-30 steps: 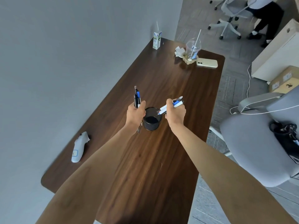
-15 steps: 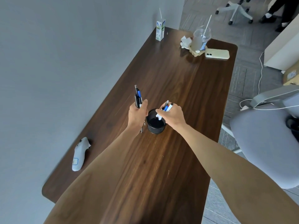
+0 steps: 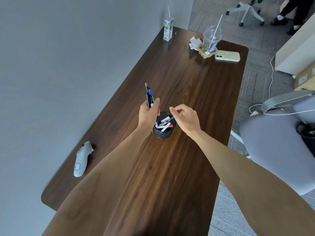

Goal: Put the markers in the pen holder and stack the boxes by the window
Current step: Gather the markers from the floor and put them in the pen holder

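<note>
Your left hand [image 3: 148,114] is fisted round a bunch of markers [image 3: 149,97], tips sticking up, w/ the pen holder [image 3: 164,132] right beside it. Your right hand [image 3: 186,117] hovers just above the holder, fingers loose and apart, nothing in it. Several markers in the holder [image 3: 166,124] lean criss-cross inside.

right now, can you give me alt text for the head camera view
Over a dark wooden table, the left hand grips a bundle of markers beside a black pen holder that has several markers in it, while the empty right hand hovers open above it. A drink carton, plastic cup and phone sit at the far end.
</note>
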`<action>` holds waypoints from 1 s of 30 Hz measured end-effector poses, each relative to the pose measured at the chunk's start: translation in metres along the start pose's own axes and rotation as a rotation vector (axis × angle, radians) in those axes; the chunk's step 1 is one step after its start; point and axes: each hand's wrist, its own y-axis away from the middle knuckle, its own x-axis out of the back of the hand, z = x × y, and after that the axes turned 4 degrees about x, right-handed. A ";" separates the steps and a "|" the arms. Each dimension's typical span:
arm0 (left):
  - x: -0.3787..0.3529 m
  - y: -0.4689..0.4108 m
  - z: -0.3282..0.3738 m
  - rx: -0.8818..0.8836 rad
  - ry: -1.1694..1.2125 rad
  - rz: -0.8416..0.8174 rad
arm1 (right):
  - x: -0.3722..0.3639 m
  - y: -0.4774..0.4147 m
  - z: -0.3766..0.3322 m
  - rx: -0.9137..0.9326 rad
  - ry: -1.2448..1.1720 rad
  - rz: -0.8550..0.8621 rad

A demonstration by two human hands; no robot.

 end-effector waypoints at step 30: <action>-0.042 -0.006 -0.035 -0.083 0.004 -0.049 | 0.021 0.031 0.044 -0.168 -0.133 0.174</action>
